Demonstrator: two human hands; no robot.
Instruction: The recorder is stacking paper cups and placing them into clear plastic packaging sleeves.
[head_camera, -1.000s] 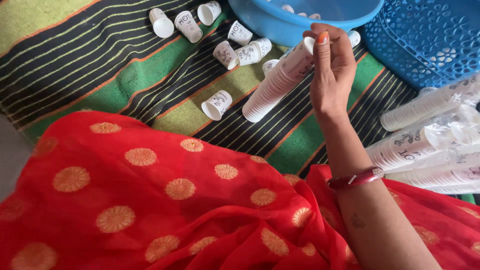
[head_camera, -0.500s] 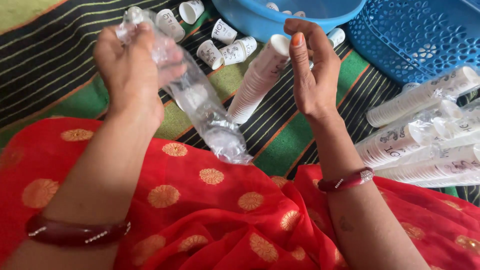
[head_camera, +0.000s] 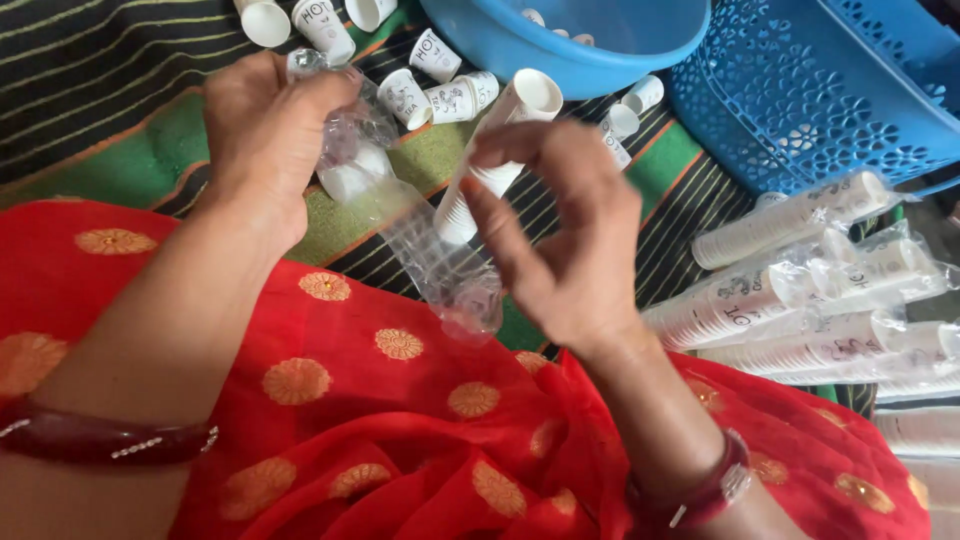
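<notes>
**Cup stack and its clear sleeve, one in each hand**

The right hand (head_camera: 570, 240) has its fingers pinched around a stack (head_camera: 497, 155) of white paper cups, gripping it near the middle; the stack tilts up toward the blue bowl (head_camera: 600, 55), its top mouth just below the bowl's rim. The left hand (head_camera: 265, 140) has its fingers closed on one end of a clear plastic sleeve (head_camera: 420, 250), which hangs slack down to the red cloth (head_camera: 350, 400), left of the stack.

The stack looks very light and thin-walled, so I judge that it would crush or bend apart under a hard squeeze; a grip around the middle or a palm under its base suits it best. The sleeve is limp, crinkly and probably slippery, best held by its open edge.

Loose cups (head_camera: 440, 85) lie on the striped mat left of the bowl; bagged stacks (head_camera: 800, 290) lie below the blue basket (head_camera: 810, 100), to the right of the bowl.

Against the picture half a second back, the right hand has closed around the stack from the front, where it was held open behind it, and the sleeve has dropped lower.
</notes>
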